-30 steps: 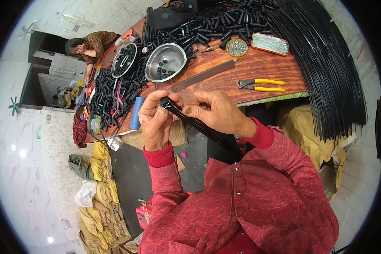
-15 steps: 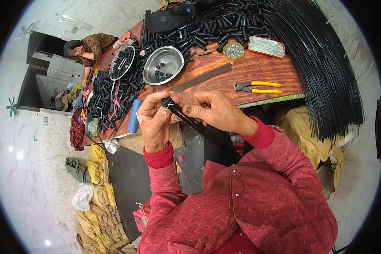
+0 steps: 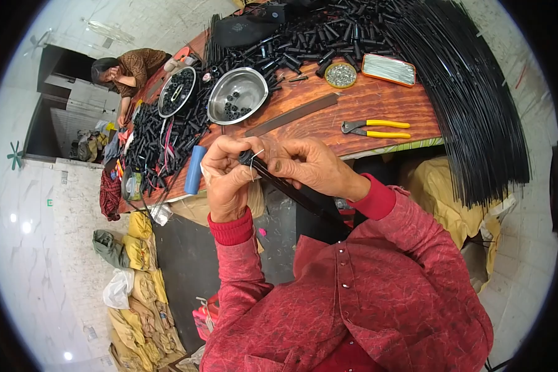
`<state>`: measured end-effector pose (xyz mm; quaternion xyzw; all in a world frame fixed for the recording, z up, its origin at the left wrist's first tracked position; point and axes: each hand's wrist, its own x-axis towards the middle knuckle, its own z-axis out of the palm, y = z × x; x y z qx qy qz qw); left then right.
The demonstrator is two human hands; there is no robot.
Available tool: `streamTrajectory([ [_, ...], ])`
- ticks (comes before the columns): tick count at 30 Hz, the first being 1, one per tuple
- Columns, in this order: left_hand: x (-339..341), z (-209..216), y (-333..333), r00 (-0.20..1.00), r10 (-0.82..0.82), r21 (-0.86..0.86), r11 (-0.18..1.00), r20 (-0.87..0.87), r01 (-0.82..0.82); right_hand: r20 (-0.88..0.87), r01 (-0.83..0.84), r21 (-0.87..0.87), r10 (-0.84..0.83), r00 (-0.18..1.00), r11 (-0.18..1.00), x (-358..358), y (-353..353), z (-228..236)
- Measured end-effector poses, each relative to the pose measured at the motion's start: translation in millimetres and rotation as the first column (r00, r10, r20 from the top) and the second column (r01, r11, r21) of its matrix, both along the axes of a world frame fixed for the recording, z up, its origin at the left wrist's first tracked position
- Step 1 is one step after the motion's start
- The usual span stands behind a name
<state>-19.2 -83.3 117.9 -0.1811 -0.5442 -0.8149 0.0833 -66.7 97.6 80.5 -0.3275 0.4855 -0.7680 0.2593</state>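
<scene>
In front of my chest, just off the table's near edge, I hold a bundle of thin black rods (image 3: 297,197) that meet at a small dark hub (image 3: 247,157). My left hand (image 3: 225,180) is closed around the hub end, thumb and fingertips pinching it. My right hand (image 3: 321,166) is closed from the other side, its thumb and fingers on the rods just below the hub. A thin, pale wire (image 3: 255,156) curves around the hub between my hands. The rods slant down to the right toward my lap, where their far ends blend into dark cloth.
On the wooden table (image 3: 409,102) lie yellow-handled pliers (image 3: 378,128), a brown flat bar (image 3: 291,115), a steel bowl (image 3: 260,93) with black parts, a dish of small metal pieces (image 3: 341,75), a tin of wires (image 3: 389,68), and long black rods (image 3: 471,105). A person (image 3: 139,68) sits far left.
The pale wire, earlier crossing the hub with a loose end hanging, now forms a rounder loop around it. The rods look more closely gathered. Both hands stay in nearly the same place.
</scene>
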Motion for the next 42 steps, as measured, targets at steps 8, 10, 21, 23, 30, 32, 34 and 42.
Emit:
streamTrajectory([
  [8, -8, 5, 13, 0.997, -0.071, -0.012, 0.997, -0.039, 0.070, 0.153, -0.169, 0.022, 0.164, 0.975, 0.985, -8, 7, -2],
  [10, -8, 5, 15, 0.999, -0.036, -0.042, 0.998, -0.024, 0.035, 0.157, -0.060, -0.013, 0.062, 0.986, 0.998, -10, 10, -4],
  [21, -5, 22, 41, 0.966, 0.250, -0.256, 0.940, 0.068, -0.225, -0.725, 0.672, -0.089, -0.511, 0.462, 0.735, -1, 39, 57],
  [23, -5, 26, 46, 0.965, 0.255, -0.267, 0.935, 0.056, -0.232, -0.747, 0.684, -0.085, -0.501, 0.437, 0.725, -3, 41, 59],
  [30, -3, 30, 49, 0.960, 0.278, -0.363, 0.898, 0.031, -0.249, -0.802, 0.700, -0.064, -0.454, 0.387, 0.711, 1, 53, 68],
  [32, -4, 30, 49, 0.962, 0.273, -0.356, 0.902, 0.030, -0.245, -0.795, 0.707, -0.055, -0.460, 0.396, 0.705, 2, 54, 68],
  [34, -4, 30, 48, 0.963, 0.267, -0.349, 0.906, 0.036, -0.238, -0.785, 0.714, -0.041, -0.465, 0.410, 0.699, 1, 54, 67],
  [42, -13, 21, 46, 0.983, 0.181, -0.299, 0.938, -0.006, -0.175, -0.259, 0.137, 0.241, -0.073, 0.963, 0.961, -35, 76, 67],
])
